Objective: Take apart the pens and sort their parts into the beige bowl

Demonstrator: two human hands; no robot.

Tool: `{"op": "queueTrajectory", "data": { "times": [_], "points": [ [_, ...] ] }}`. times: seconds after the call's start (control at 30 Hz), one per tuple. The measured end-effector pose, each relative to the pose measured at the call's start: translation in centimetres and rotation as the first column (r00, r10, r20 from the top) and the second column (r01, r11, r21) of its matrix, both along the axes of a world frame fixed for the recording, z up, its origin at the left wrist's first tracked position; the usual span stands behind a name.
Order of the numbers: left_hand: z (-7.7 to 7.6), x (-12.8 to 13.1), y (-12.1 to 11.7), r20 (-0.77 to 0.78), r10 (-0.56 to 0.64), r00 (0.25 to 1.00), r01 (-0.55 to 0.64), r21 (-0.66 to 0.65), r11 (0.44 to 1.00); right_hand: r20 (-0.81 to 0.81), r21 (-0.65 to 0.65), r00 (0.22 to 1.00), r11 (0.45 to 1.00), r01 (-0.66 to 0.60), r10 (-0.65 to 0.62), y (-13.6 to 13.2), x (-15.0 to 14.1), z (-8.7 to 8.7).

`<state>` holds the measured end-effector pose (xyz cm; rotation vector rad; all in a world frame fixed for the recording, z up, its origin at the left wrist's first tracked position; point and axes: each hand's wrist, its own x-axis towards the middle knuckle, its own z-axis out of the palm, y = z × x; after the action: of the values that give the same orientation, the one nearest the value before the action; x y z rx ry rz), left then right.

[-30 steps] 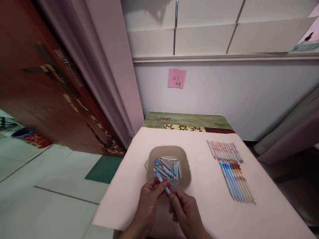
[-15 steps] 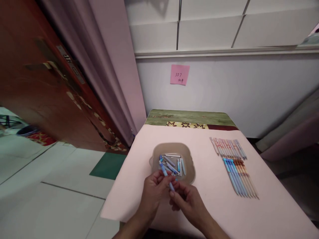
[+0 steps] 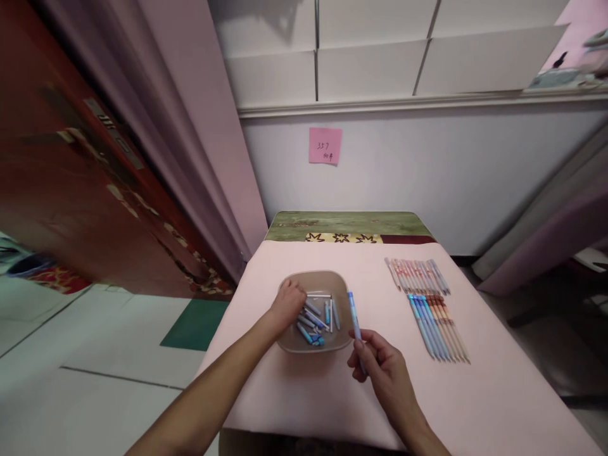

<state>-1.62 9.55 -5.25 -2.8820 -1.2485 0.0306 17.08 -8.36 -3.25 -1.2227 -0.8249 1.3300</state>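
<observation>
While the right hand (image 3: 384,361) pinches a slim light-blue plastic pen with a darker blue top (image 3: 354,311) between thumb and fingers, just right of a brownish rounded-square plastic container (image 3: 342,329), the left hand (image 3: 287,304) reaches over that container's far-left corner, fingers curled; whether they grip anything cannot be told. Blue pen barrels and thin white sticks (image 3: 316,318) lie inside. Along the pink-covered table's (image 3: 294,399) right edge lie blue-topped and brown-topped pens (image 3: 439,328), with pinkish patterned pens (image 3: 417,276) behind, nearer the far-right corner.
</observation>
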Motion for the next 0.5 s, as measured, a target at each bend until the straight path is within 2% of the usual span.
{"op": "queueTrajectory", "data": {
  "times": [0.1, 0.23, 0.5],
  "points": [
    [-0.7, 0.4, 0.6, -0.072, -0.019, 0.997, 0.019, -0.005, 1.0, 0.012, -0.004, 1.0, 1.0, 0.013, -0.013, -0.4, 0.5, -0.2],
    [-0.6, 0.6, 1.2, -0.13, -0.014, 0.991, 0.011, -0.026, 1.0, 0.017, -0.007, 1.0, 1.0, 0.007, -0.007, -0.5, 0.9, -0.4],
    [-0.8, 1.1, 1.8, -0.166, -0.006, 0.986, -0.004, -0.064, 0.998, -0.014, -0.014, 1.0, 1.0, -0.021, 0.021, -0.7, 1.1, -0.9]
  ]
}}
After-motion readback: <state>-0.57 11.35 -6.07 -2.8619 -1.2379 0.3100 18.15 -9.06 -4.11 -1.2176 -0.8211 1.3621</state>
